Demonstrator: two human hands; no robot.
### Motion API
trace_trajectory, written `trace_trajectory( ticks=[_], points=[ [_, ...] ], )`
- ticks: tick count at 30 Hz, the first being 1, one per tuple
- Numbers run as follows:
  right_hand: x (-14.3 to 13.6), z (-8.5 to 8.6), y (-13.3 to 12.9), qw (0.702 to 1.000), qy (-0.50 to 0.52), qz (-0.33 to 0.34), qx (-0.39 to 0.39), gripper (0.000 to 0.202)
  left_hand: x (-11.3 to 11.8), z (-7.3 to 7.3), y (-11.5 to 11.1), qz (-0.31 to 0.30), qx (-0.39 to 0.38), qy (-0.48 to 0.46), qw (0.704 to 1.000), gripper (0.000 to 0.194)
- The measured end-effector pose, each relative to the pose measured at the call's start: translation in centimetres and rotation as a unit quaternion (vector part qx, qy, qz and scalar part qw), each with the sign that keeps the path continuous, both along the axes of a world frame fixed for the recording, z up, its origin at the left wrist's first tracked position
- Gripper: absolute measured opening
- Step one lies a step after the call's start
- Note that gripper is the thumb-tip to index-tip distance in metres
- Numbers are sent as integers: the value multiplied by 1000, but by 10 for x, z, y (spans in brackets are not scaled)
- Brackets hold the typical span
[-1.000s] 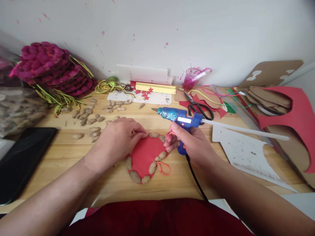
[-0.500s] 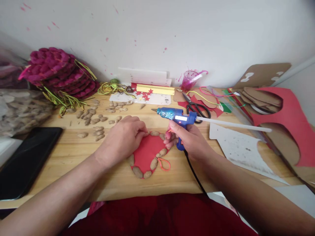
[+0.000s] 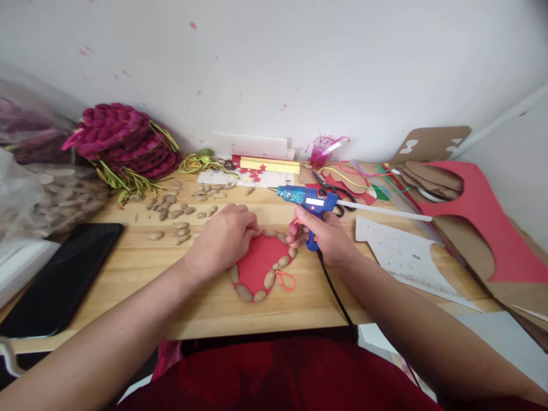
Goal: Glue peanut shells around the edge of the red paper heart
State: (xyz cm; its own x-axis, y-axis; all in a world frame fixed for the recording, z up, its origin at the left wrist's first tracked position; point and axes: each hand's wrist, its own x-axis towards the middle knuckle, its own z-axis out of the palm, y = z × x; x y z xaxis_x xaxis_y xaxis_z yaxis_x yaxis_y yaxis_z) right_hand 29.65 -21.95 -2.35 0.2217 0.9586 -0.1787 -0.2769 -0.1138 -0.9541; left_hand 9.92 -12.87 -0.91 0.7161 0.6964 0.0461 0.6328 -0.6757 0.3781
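A blue hot glue gun [image 3: 314,201] is gripped in my right hand [image 3: 331,231]; its nozzle points left and a long white glue stick sticks out of its back. My left hand [image 3: 225,237] is closed, its fingertips pressed on a peanut at the top left edge of a red cutout [image 3: 265,260], the peanut mostly hidden. Peanuts in their shells [image 3: 244,293] line the edge of this cutout, which lies flat on the table. An orange loop of cord [image 3: 286,281] extends from its right side. My left hand covers part of the rim.
Loose peanuts [image 3: 165,202] lie at the left, near a black phone [image 3: 64,279] and a plastic bag of peanuts [image 3: 71,197]. Stacked magenta pieces [image 3: 124,140] stand behind. Scissors [image 3: 338,191], a pink-stained cup [image 3: 322,151] and cut cardboard [image 3: 466,240] are at the right. A black cable [image 3: 336,294] trails from the gun.
The camera view has shifted slightly. My right hand has moved a little away from the cutout's right edge with the glue gun, uncovering a peanut there. My left hand stays at the rim.
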Motion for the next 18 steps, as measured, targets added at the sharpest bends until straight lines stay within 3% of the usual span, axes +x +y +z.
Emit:
trace_trajectory(
  ticks=[18],
  points=[
    [1, -3, 2, 999, -20, -34, 31, 38, 1, -1, -2, 6, -16, -21, 1000, 13]
  ],
)
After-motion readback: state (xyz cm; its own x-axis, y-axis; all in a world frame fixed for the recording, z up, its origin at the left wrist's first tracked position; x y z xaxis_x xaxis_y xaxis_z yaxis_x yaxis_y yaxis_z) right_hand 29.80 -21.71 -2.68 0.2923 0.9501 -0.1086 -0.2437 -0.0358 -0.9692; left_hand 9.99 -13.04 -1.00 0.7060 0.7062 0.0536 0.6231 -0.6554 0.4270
